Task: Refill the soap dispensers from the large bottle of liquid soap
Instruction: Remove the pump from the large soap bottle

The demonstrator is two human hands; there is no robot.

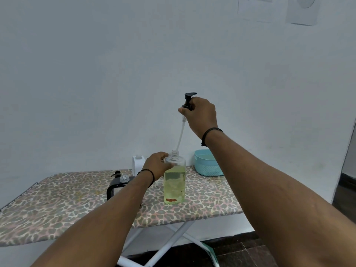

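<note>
Right hand (200,112) is gripping the pump (189,101) above the nearly full dispenser (174,182), left hand (157,166) gripping its shoulder; a second, uncapped dispenser (124,179) beside it is awaiting its turn.

Basket (208,166) and, seemingly, jug (138,163) behind dispenser (174,182).

I can read no text from here. The paper sheet (254,8) at the upper right of the frame carries lines too faint to make out, and the red label (171,200) low on the soap dispenser (174,182) is blurred.
</note>
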